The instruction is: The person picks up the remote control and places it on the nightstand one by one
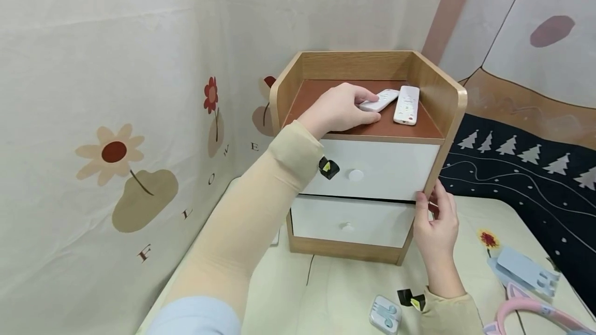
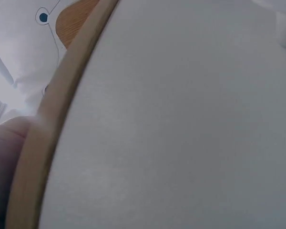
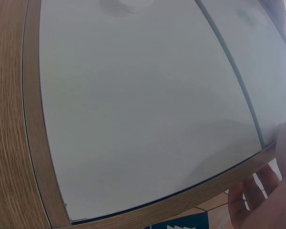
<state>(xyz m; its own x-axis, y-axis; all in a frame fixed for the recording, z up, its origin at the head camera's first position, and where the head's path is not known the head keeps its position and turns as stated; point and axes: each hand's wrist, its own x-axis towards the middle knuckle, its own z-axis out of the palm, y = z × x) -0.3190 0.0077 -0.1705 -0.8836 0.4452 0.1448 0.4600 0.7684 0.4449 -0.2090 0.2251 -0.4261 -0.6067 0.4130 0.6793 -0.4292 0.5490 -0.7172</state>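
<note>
A small wooden drawer cabinet point(image 1: 356, 66) with two white drawer fronts stands upright on the table. On its brown top shelf my left hand point(image 1: 342, 107) pinches one end of a white remote control point(image 1: 385, 98) between thumb and fingers. Another white remote control point(image 1: 407, 105) lies right beside it. My right hand point(image 1: 436, 226) grips the cabinet's right front edge, with the thumb at the front and the fingers around the outer side. The right wrist view also has this hand point(image 3: 271, 200) at the wooden edge. Both drawers, upper point(image 1: 386, 164) and lower point(image 1: 372, 221), look closed.
A clear case with earphones point(image 1: 385, 315) lies in front of the cabinet. To the right are a light blue stand point(image 1: 526, 270) and pink cat-ear headphones point(image 1: 526, 305). Printed curtains point(image 1: 139, 66) hang behind and to the left.
</note>
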